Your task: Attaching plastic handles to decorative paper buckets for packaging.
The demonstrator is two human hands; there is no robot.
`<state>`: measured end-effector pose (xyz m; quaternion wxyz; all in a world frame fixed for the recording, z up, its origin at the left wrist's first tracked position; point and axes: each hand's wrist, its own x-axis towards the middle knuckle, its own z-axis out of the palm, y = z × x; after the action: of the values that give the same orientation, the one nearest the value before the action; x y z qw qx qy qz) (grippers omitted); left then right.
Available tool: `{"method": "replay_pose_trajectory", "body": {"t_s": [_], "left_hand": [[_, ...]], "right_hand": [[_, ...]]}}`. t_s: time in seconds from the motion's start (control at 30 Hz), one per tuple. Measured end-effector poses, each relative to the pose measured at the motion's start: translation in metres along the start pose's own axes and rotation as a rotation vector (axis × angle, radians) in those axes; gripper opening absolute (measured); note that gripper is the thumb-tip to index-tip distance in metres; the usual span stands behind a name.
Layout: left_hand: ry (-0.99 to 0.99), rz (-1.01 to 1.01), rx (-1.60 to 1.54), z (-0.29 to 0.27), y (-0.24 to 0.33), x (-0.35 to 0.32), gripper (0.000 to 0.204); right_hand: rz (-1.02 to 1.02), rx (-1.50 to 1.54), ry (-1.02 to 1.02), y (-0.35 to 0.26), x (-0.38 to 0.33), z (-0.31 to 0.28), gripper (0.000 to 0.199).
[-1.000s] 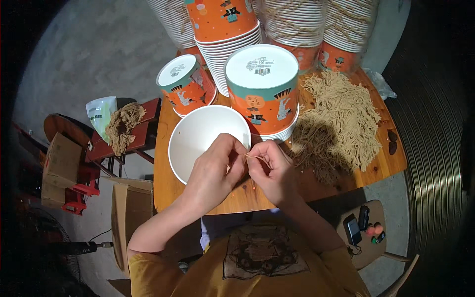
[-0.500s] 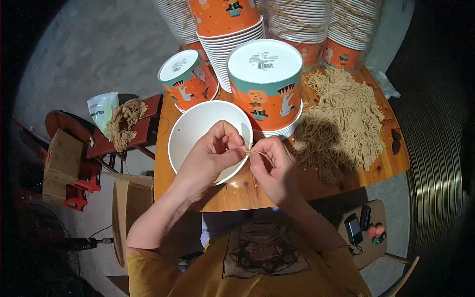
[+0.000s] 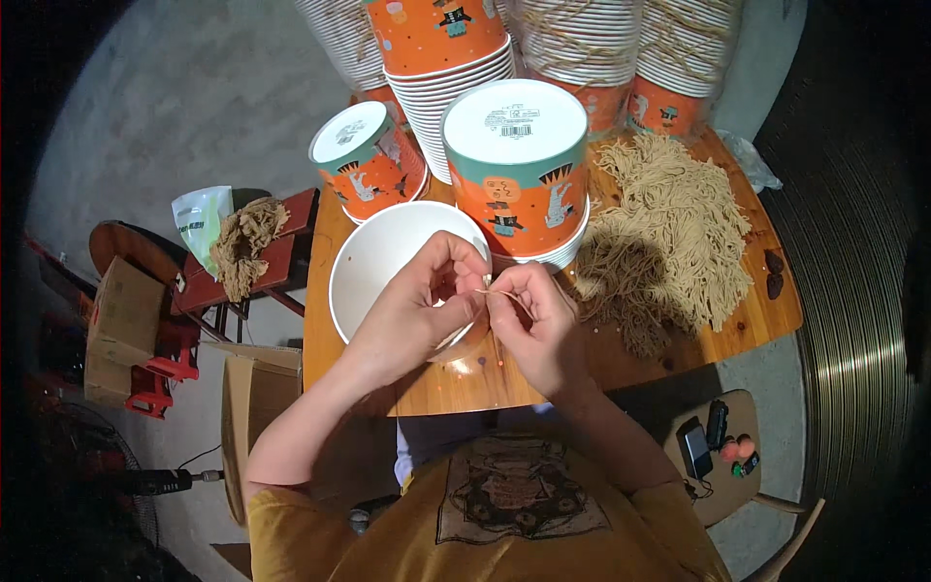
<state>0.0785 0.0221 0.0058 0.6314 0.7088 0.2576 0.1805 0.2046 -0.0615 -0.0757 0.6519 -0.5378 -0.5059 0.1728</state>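
Note:
Fingertips pinched, my left hand [image 3: 427,306] and my right hand [image 3: 535,325] meet at the near right rim of a white bucket [image 3: 373,257]. Between them runs a thin tan cord [image 3: 504,294], held by both. A small pale bit shows at the rim just above my fingers; my hands partly hide how the cord meets the bucket. The bucket's open mouth faces up, and its inside is plain white. To the right lies a loose heap of tan cords [image 3: 689,233], partly in shadow.
Behind the bucket stand a large upturned orange bucket [image 3: 519,199] with a teal band and a smaller orange bucket [image 3: 373,170]. Tall bucket stacks [image 3: 577,44] line the back of the wooden table [image 3: 456,393]. A cardboard box [image 3: 260,407] sits lower left; a chair [image 3: 722,485] holds a phone.
My hands stay at the rim with only small finger shifts. The cord between them has moved slightly, and the view has shifted a little.

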Motion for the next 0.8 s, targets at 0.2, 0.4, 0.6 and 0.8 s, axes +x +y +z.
{"method": "replay_pose_trajectory", "body": {"t_s": [0.2, 0.4, 0.6, 0.8], "left_hand": [[-0.098, 0.006, -0.113, -0.011, -0.004, 0.011, 0.025], [-0.097, -0.079, -0.237, -0.015, -0.007, 0.012, 0.023], [-0.085, -0.078, -0.214, -0.016, -0.006, 0.01, 0.022], [-0.07, -0.068, -0.155, -0.014, -0.008, 0.011, 0.021]], "right_hand": [[0.025, 0.105, 0.016, 0.006, 0.0, 0.002, 0.014], [-0.158, -0.047, 0.07, 0.001, 0.003, 0.003, 0.017], [-0.141, -0.004, 0.06, -0.001, 0.005, 0.001, 0.021], [-0.09, 0.04, 0.035, 0.0, 0.004, -0.004, 0.015]]}}
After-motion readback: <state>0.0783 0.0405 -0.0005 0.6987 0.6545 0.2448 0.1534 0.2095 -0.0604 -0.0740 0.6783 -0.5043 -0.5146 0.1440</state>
